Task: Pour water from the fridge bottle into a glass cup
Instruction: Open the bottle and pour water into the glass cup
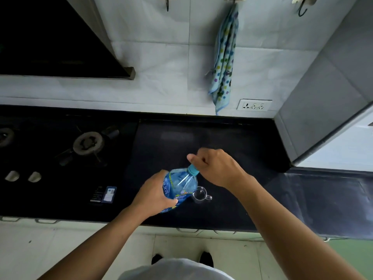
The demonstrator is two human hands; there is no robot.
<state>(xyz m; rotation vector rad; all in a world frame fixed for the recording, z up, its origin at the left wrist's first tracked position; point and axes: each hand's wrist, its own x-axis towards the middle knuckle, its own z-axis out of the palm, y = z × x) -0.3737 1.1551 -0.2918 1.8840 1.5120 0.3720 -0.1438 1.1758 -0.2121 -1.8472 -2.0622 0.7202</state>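
- Shoes (206, 258), dark, show at the near edge on a pale tiled floor (60, 249), just beyond a light-coloured garment.
- Two bare forearms reach from the near side over a black countertop (232, 142).
- Left hand (154, 194) wraps around the body of a blue plastic water bottle (180, 183), fingers curled against its label, gripping it firmly.
- Bottle leans with its neck pointing far and slightly right; its base sits near the counter's front edge.
- Right hand (215, 165) closes over the light blue cap (192, 169), thumb and fingers pinched around it. The cap sits on the neck.
- Glass cup (199, 196), clear and small with a handle on its right, stands upright on the counter just right of the bottle's body; whether they touch is unclear.
- Small dark packet (103, 194) with a pale label lies on the counter, left of the bottle.
- Gas hob (60, 178) fills the left side, with a round burner (88, 143) and two pale knobs (23, 176).
- Far wall is pale tile; a blue spotted towel (224, 63) hangs from a hook, with a white socket (254, 105) low to its right.
- Dark extractor hood (50, 37) occupies the far left.
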